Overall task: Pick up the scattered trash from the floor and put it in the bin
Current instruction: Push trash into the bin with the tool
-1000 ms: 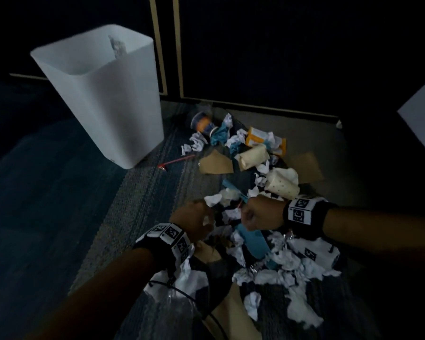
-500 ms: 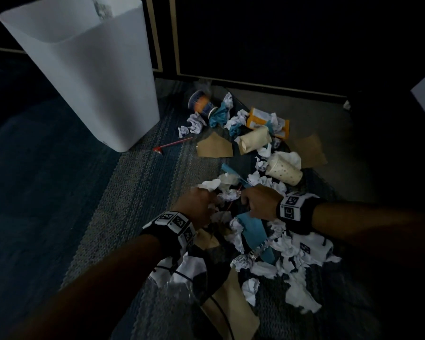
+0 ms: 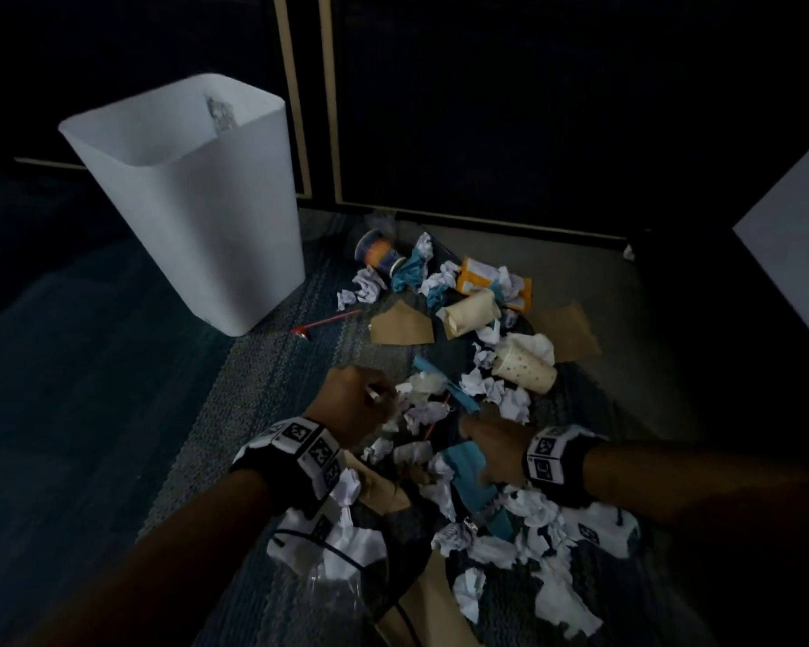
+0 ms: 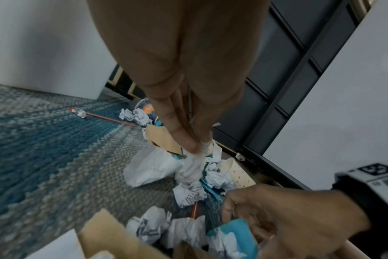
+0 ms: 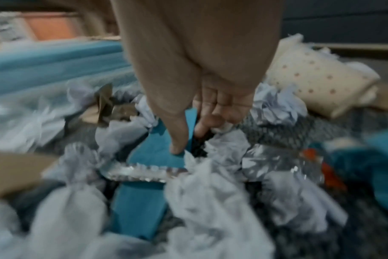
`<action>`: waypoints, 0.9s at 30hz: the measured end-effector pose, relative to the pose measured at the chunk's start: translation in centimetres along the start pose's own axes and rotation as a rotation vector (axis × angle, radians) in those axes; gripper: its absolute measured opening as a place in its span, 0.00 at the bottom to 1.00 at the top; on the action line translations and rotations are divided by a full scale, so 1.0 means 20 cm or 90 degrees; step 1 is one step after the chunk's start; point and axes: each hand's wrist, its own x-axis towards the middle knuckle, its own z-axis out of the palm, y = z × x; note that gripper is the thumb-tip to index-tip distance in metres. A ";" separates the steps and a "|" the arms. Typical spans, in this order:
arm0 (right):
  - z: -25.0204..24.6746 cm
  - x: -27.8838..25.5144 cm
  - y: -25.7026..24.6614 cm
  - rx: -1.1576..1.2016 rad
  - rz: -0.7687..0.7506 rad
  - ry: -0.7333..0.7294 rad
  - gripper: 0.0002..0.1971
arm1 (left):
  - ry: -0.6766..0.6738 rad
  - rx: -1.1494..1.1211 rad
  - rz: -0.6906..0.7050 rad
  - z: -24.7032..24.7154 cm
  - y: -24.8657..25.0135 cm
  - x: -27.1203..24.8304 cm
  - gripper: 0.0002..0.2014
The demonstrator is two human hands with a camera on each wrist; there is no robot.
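Pinching crumpled white paper (image 4: pixel 192 168) with my left hand (image 4: pixel 179 73); my right hand (image 5: pixel 195 73) pinching teal paper strip (image 5: pixel 157 150) amid floor litter; white bin (image 3: pixel 192 198) standing nearby.

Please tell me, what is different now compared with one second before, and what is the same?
The hands drew apart: the left hand now pinches a white tissue, the right hand dropped lower onto a teal paper piece and grips it. The white bin and dotted cup stayed put.
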 end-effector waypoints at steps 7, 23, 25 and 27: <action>-0.05 -0.01 -0.01 0.039 -0.029 0.052 0.17 | -0.031 -0.022 0.000 0.02 -0.01 -0.05 0.05; -1.01 -0.12 -0.32 0.425 -0.190 0.458 0.19 | 0.306 -0.207 0.013 -0.60 0.08 0.07 0.12; -1.14 -0.13 -0.43 0.458 -0.272 0.527 0.18 | 0.366 -0.236 0.024 -0.75 0.10 0.08 0.12; -1.27 -0.13 -0.54 0.451 -0.344 0.597 0.12 | 0.438 -0.278 0.048 -0.91 0.13 0.09 0.12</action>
